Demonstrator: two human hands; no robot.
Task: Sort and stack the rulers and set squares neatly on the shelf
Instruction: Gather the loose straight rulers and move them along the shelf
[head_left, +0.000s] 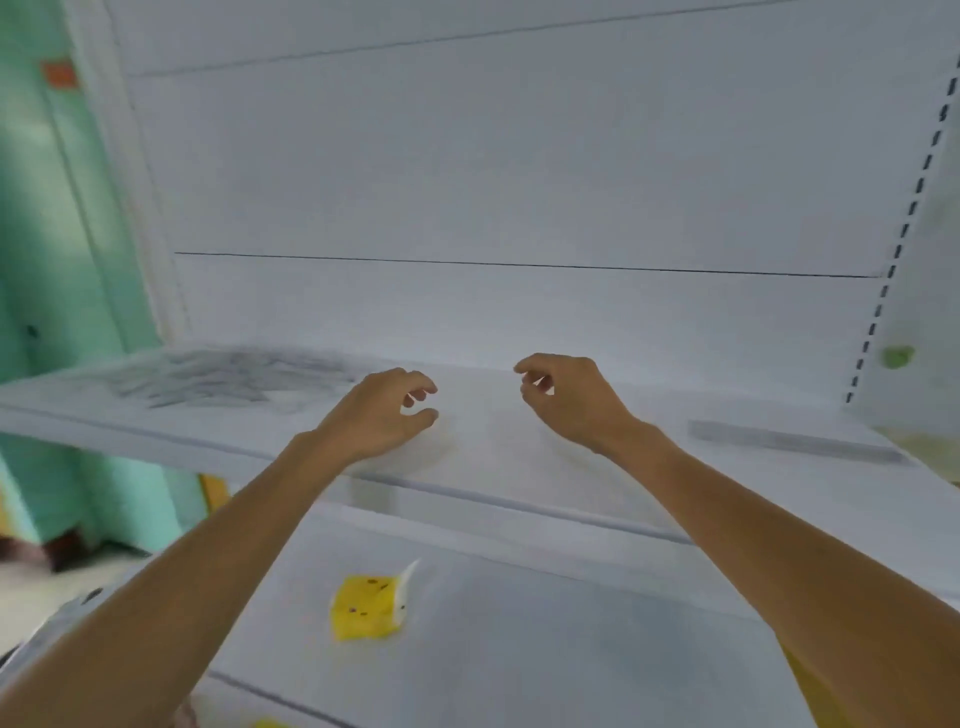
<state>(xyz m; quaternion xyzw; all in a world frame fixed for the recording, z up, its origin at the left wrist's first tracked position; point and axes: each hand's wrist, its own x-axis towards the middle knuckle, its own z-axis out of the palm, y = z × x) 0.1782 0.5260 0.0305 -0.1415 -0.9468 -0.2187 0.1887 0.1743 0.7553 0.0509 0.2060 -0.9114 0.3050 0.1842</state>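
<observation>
A blurred heap of clear rulers and set squares (208, 376) lies on the left part of the white shelf (493, 457). A single clear ruler stack (789, 441) lies flat at the shelf's right end. My left hand (384, 410) hovers over the middle of the shelf, fingers loosely curled, holding nothing. My right hand (566, 395) hovers beside it to the right, fingers likewise loosely curled and empty. Both hands sit between the heap and the right-hand ruler stack, touching neither.
A yellow packet (369, 605) lies on the lower shelf below my arms. The white back panel rises behind, with a slotted upright (904, 228) at the right. A green wall (47, 260) stands to the left.
</observation>
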